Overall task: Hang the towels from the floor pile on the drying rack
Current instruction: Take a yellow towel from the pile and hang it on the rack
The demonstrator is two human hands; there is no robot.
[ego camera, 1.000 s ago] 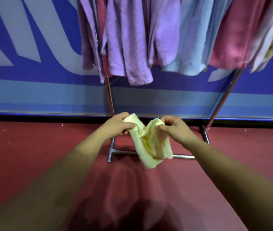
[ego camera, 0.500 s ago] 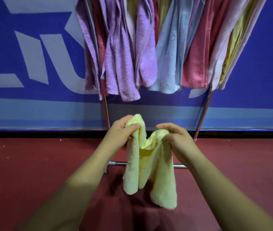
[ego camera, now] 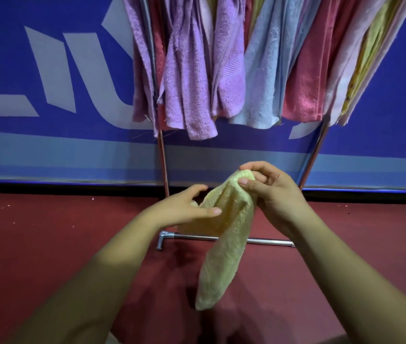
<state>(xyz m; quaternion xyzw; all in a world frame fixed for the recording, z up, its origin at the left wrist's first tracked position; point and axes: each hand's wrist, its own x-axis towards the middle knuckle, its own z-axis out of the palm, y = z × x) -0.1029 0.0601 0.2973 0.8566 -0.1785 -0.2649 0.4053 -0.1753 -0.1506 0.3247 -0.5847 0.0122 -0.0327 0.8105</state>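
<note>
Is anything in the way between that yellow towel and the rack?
Nothing visible stands between them: the yellow towel, pinched by the right hand, has only open air up to the drying rack. The rack is crowded with hanging towels, though, and its top rails are out of view.

Yellow towel (ego camera: 224,234) between left hand (ego camera: 179,211) and right hand (ego camera: 274,197), top in right fingers (ego camera: 259,167), below drying rack (ego camera: 163,165)

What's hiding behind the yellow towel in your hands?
The drying rack's bottom bar runs across the red floor behind the yellow towel. The towel covers the bar's middle stretch and the floor there, so what lies there cannot be seen.
</note>
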